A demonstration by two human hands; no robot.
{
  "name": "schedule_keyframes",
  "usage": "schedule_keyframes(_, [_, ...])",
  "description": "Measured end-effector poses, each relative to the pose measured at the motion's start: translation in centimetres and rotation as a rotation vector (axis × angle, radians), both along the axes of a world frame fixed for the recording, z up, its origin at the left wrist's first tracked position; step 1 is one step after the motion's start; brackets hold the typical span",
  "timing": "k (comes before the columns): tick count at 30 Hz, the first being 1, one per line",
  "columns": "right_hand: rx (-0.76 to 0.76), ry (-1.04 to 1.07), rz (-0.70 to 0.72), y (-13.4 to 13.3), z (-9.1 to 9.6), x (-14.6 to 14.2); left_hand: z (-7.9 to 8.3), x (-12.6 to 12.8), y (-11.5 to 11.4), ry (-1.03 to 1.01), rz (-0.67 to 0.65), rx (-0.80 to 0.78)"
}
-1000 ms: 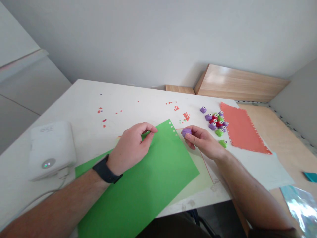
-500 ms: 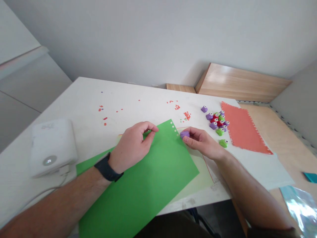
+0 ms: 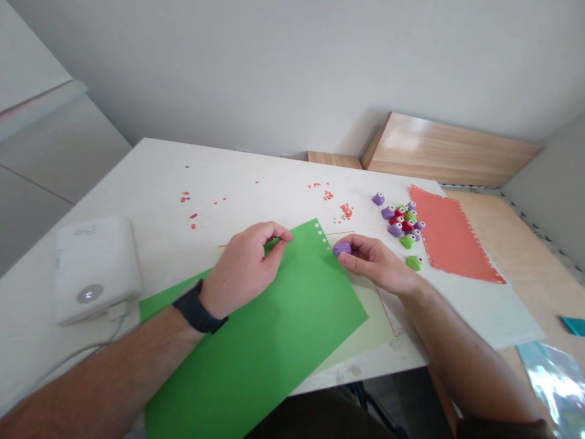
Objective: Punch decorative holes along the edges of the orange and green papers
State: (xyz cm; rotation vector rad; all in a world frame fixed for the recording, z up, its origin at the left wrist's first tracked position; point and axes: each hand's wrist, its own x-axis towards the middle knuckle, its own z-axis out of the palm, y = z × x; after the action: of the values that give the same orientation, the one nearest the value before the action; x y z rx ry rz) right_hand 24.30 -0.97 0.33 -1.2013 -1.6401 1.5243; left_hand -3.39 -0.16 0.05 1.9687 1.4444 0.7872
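While the right hand (image 3: 377, 262) grips a purple paper punch (image 3: 342, 248), few star cutouts (image 3: 320, 235) mark the green sheet (image 3: 283, 317) corner; left hand (image 3: 242, 268) curled at its edge, grip unclear.

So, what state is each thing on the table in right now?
Right hand: gripping a purple craft punch.
Green paper sheet: lying flat, star holes along one edge.
Left hand: curled at the green sheet's edge.
Salmon paper sheet: lying flat, edges punched.
Other craft punches: clustered together.
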Motion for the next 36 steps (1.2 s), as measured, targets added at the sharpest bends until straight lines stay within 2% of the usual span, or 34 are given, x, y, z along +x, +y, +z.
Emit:
schedule_keyframes(9, [0.004,-0.008,-0.019,-0.04,0.43,-0.10,-0.07,-0.04,-0.05,-0.004,-0.009,-0.006])
schedule_keyframes(36, [0.007,-0.100,0.005,-0.02,-0.51,0.19,0.13,0.09,-0.09,-0.003,-0.010,0.016])
